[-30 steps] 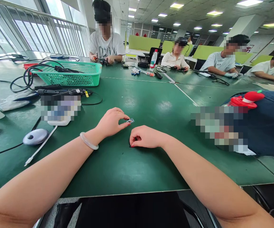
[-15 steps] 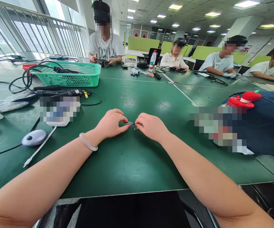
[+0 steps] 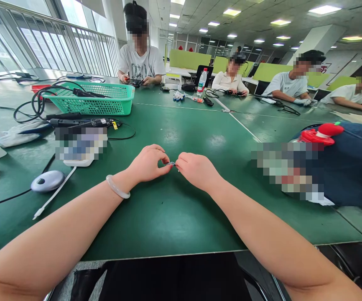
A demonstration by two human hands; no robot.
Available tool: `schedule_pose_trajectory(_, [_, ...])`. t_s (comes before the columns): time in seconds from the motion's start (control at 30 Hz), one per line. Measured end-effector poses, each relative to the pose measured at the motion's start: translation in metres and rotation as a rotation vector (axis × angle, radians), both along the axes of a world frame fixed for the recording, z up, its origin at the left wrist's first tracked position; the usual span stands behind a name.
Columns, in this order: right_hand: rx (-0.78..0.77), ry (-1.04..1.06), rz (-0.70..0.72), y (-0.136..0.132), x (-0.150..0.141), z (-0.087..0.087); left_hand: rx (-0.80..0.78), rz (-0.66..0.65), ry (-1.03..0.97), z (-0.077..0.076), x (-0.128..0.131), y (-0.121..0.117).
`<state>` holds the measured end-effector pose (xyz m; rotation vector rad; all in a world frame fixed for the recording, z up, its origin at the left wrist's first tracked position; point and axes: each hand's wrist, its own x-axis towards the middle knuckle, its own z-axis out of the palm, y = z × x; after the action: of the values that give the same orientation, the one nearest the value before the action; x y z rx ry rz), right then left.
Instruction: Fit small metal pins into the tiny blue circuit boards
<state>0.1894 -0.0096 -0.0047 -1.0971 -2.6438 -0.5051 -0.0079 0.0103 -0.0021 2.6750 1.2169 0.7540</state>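
My left hand [image 3: 147, 164] and my right hand [image 3: 196, 169] meet fingertip to fingertip just above the green table [image 3: 181, 217]. Between them sits a tiny flat part with a bluish face [image 3: 170, 164], pinched by the left thumb and forefinger. My right fingers are closed against the same part; whether they also hold a small metal piece is hidden. A pale bangle [image 3: 117, 186] circles my left wrist.
A green mesh basket [image 3: 90, 98] with black cables stands at the back left. A grey mouse [image 3: 47, 181] and white cable lie left. A dark blue bag with a red toy [image 3: 320, 133] fills the right. Several people sit at the far side.
My right hand rose from a dark spot on the table nearer me and came forward to meet the left hand; the fingertips now touch around the small part.
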Motion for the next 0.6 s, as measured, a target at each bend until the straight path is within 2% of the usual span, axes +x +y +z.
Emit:
schedule_pose_trajectory(0.33, [-0.013,0.016,0.01,-0.0011,-0.0002,0.0018,-0.001,-0.041,0.021,-0.0006,0.0,0.0007])
schedule_pose_trajectory(0.6, [-0.116,0.197,-0.031,0.0019,0.0034,0.0011,-0.037,-0.075,-0.042,-0.0012,0.0012,0.0028])
